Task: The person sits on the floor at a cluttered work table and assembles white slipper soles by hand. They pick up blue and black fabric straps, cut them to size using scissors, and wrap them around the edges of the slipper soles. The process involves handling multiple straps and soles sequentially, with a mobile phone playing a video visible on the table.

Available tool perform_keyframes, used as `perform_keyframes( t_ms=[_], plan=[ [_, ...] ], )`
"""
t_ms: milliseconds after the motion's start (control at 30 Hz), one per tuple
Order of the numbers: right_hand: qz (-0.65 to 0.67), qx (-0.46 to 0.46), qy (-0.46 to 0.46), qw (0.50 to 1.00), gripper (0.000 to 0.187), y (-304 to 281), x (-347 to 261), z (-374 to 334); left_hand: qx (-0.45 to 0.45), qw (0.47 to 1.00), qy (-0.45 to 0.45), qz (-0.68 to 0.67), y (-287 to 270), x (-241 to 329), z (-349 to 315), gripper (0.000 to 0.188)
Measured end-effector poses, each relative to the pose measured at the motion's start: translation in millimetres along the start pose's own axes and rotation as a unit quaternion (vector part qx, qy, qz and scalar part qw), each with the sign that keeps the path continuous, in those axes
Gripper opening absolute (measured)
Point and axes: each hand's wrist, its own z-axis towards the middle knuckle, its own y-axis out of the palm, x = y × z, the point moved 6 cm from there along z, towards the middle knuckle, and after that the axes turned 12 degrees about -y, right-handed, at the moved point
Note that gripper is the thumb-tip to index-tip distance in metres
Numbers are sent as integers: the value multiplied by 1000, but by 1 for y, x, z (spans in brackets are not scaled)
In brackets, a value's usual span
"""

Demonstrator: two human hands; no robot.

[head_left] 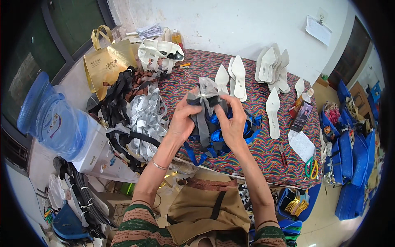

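Two bare hands show in the head view, left hand (183, 117) and right hand (233, 122) near each other, fingers curled, both pinching a grey-black strap bundle (201, 123) with clear plastic at its top; blue straps (218, 147) lie below the bundle; left of it, one gold bag (112, 68) bears dark printed writing; right of it lie two single white insoles (273, 113) and one pair of scissors (314, 168)
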Motion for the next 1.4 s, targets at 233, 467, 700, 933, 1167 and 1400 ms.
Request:
perform_keyframes(
  t_ms=[233, 467, 700, 933, 1167, 1400],
  plan=[
    [116, -56, 27, 991, 29, 25, 0, 4, 139, 978, 39, 151, -23, 2, -8, 44],
    [-100, 17, 162, 982, 25, -55, 62, -54, 143, 970, 99, 170, -84, 14, -66, 47],
    [0, -114, 512, 851, 52, -79, 131, -111, -90, 933, -96, 335, -52, -47, -125, 36],
    [215, 65, 403, 887, 57, -51, 139, -138, -132, 877, -117, 448, -43, -100, -149, 37],
    [418, 187, 395, 796, 55, -68, 116, -149, -181, 801, -89, 563, -29, -140, -171, 47],
    [522, 236, 354, 739, 26, -73, 128, -182, -235, 746, -53, 620, -11, -167, -187, 57]
  ],
)
